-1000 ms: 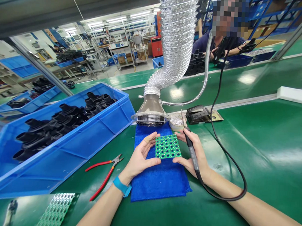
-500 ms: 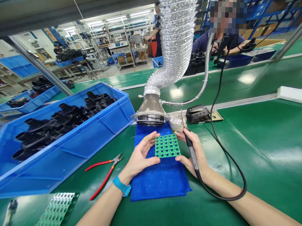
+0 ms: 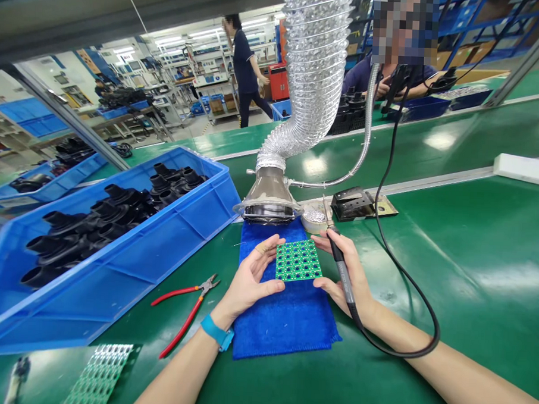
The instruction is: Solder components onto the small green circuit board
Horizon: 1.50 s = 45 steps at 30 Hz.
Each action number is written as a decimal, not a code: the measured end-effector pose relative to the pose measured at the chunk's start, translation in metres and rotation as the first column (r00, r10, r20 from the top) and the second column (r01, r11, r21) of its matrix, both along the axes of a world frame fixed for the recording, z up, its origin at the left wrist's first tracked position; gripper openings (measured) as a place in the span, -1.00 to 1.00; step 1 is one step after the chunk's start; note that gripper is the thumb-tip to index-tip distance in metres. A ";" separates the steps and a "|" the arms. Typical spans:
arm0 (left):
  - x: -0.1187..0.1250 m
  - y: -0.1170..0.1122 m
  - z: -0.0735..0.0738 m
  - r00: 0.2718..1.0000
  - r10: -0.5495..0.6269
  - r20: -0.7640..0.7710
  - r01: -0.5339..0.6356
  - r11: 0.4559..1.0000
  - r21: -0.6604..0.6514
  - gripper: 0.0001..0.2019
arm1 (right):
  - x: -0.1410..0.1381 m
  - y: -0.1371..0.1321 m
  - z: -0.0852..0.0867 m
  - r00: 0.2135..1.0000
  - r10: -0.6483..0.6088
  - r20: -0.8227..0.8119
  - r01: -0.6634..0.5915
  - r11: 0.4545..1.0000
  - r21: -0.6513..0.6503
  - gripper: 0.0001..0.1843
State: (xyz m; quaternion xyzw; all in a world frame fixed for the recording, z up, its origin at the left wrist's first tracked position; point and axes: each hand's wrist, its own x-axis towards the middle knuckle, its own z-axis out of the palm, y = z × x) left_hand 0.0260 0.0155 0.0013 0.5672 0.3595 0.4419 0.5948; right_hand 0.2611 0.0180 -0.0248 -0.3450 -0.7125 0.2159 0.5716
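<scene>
The blue plastic crate [image 3: 197, 214] at left holds heaped black rubber fittings [image 3: 103, 218]. Right of the red-handled pliers [image 3: 184, 324], the left hand [image 3: 248, 281] spreads its grip around the edge of a green circuit board [image 3: 298, 260], which lies on a blue towel [image 3: 282, 327]. The right hand [image 3: 355, 277] pinches a soldering iron [image 3: 341, 261] beside the board, its tip pointing away; a slip could scorch the towel or skin.

The board [image 3: 299, 260] shows a green grid of dark round holes on the blue towel [image 3: 282, 327], with red-handled pliers [image 3: 184, 311] and a bright blue crate [image 3: 113, 296] of black parts [image 3: 85, 224] left of the towel, on a green desk [image 3: 471, 294].
</scene>
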 end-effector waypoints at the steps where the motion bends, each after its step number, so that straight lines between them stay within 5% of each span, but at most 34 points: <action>1: 0.000 0.000 0.000 1.000 0.000 0.001 0.000 1.000 0.000 -0.10 | 0.000 0.000 0.000 1.000 -0.001 0.003 0.001 1.000 -0.001 -0.06; 45: 0.000 0.000 0.002 1.000 -0.013 0.009 0.013 1.000 -0.009 -0.09 | 0.000 0.000 0.002 1.000 0.003 -0.010 -0.003 1.000 0.031 -0.06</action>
